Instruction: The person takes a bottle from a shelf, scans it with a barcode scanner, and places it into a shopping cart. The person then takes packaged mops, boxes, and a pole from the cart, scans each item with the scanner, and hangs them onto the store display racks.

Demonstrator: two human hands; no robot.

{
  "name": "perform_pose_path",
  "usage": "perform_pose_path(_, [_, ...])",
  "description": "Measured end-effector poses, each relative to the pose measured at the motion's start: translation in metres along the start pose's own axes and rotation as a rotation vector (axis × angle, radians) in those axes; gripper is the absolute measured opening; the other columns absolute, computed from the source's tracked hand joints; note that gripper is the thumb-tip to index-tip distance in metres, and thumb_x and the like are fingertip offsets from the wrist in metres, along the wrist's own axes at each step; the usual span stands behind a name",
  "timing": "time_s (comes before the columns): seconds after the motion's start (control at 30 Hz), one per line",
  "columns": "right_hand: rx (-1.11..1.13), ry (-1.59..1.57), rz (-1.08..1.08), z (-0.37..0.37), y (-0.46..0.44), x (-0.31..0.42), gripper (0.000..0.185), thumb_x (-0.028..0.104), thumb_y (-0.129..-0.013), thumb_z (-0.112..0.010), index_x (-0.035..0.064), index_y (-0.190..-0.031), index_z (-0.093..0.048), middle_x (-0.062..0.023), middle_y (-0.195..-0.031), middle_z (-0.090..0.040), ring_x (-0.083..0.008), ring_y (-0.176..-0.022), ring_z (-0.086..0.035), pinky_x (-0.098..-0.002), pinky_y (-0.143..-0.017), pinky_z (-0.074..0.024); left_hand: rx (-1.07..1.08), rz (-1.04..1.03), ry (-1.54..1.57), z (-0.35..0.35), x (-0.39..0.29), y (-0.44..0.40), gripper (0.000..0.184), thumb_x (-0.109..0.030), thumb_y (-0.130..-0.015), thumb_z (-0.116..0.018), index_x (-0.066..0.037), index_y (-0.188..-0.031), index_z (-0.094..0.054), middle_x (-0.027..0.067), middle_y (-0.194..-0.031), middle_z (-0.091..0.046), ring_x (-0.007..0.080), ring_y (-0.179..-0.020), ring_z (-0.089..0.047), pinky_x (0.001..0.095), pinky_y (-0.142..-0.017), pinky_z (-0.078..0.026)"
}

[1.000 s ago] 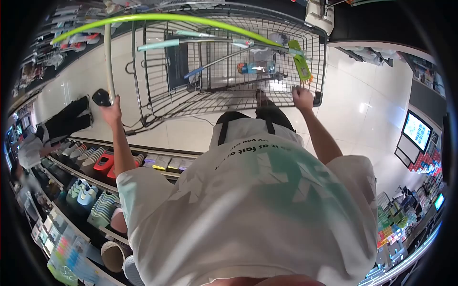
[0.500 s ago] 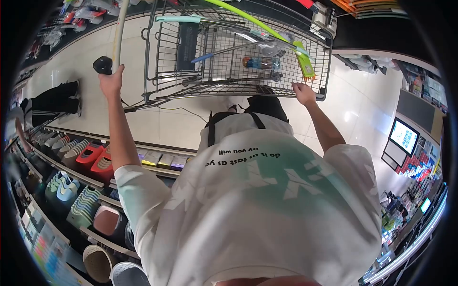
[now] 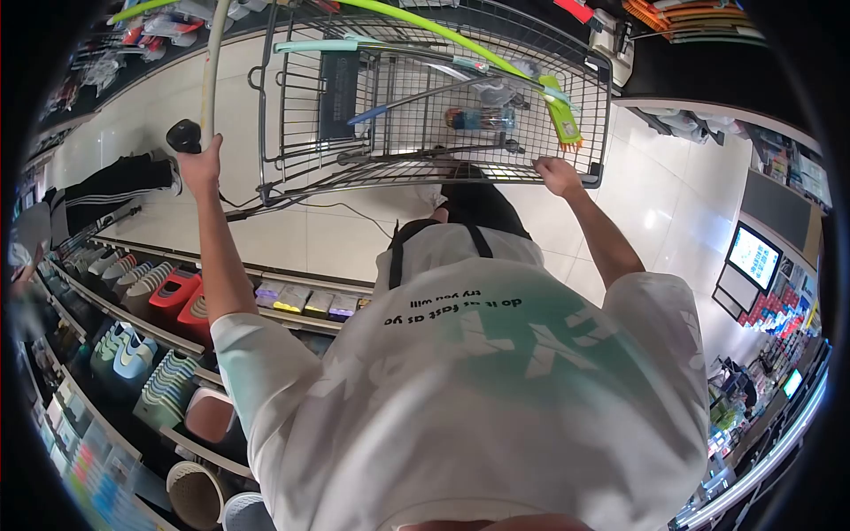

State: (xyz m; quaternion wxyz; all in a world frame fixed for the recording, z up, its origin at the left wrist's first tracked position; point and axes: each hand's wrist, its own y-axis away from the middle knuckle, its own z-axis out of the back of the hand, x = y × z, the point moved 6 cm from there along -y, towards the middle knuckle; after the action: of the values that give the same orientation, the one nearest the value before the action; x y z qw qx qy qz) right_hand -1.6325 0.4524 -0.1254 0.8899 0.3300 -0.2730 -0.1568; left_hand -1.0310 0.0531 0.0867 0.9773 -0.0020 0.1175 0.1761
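My left hand [image 3: 202, 162] is closed around the pale push bar [image 3: 212, 75] of a wire shopping cart [image 3: 416, 173], beside the bar's black end piece [image 3: 184, 135]. My right hand [image 3: 558, 176] is closed on the near top rim of the basket, close to its right corner. Inside the cart lies a lime-green long-handled brush [image 3: 560, 119] with orange bristles, near my right hand. A light teal handle [image 3: 319, 46], a stick with a blue grip [image 3: 368, 115] and a clear bottle-like item [image 3: 480, 119] are there too.
Shelves with plastic baskets and bins [image 3: 133, 354] run along the left. At far left stands another person in black trousers [image 3: 115, 193]. A lit screen [image 3: 753, 254] is on the right. Goods hang along the top left, and a tiled floor [image 3: 646, 177] lies around the cart.
The cart and both hands sit slightly further left in view, with both grips kept. My legs have shifted in a step, and the other person's legs at far left have moved.
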Motion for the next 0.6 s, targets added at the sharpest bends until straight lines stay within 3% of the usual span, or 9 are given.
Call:
perform_pose_path(0.13, [0.053, -0.017, -0.072, 0.002, -0.012, 0.001, 0.043, 0.043, -0.093, -0.039, 0.0166, -0.107, -0.07, -0.0153, -0.1, -0.07, -0.0345, -0.099, -0.064, -0.0461, -0.087, -0.0486, -0.019, -0.033, -0.025, -0.009, 0.0, -0.019, 0.083, -0.048, -0.064, -0.081, 0.001, -0.124, -0.052, 0.0227, -0.117, -0.064, 0.0359, -0.108, -0.063, 0.0414, -0.093, -0.05])
perform_pose_path(0.43, [-0.028, -0.104, 0.034, 0.015, -0.046, 0.043, 0.038, 0.038, -0.092, -0.044, 0.0089, -0.09, -0.068, -0.0183, -0.086, -0.069, -0.039, -0.084, -0.065, -0.0497, -0.077, -0.0494, 0.013, 0.094, -0.16, -0.016, 0.004, -0.076, 0.087, -0.054, -0.064, -0.08, 0.0, -0.125, -0.052, 0.0247, -0.119, -0.063, 0.037, -0.114, -0.06, 0.0428, -0.099, -0.046])
perform_pose_path(0.53, [-0.019, -0.109, 0.074, 0.013, -0.057, 0.054, 0.032, 0.03, -0.091, -0.043, 0.0071, -0.087, -0.064, -0.0187, -0.082, -0.066, -0.041, -0.081, -0.063, -0.0506, -0.074, -0.0485, 0.027, 0.06, -0.144, -0.02, 0.012, -0.099, 0.088, -0.055, -0.063, -0.08, 0.001, -0.126, -0.051, 0.0239, -0.12, -0.063, 0.0374, -0.115, -0.06, 0.0427, -0.1, -0.046])
perform_pose_path(0.6, [-0.035, -0.077, 0.049, 0.013, -0.066, 0.072, 0.035, 0.034, -0.091, -0.044, 0.0068, -0.086, -0.065, -0.0187, -0.083, -0.067, -0.04, -0.082, -0.064, -0.0504, -0.076, -0.0493, 0.022, 0.051, -0.126, -0.016, 0.021, -0.121, 0.088, -0.054, -0.064, -0.08, 0.0, -0.126, -0.051, 0.0235, -0.12, -0.063, 0.0374, -0.115, -0.059, 0.0429, -0.1, -0.045])
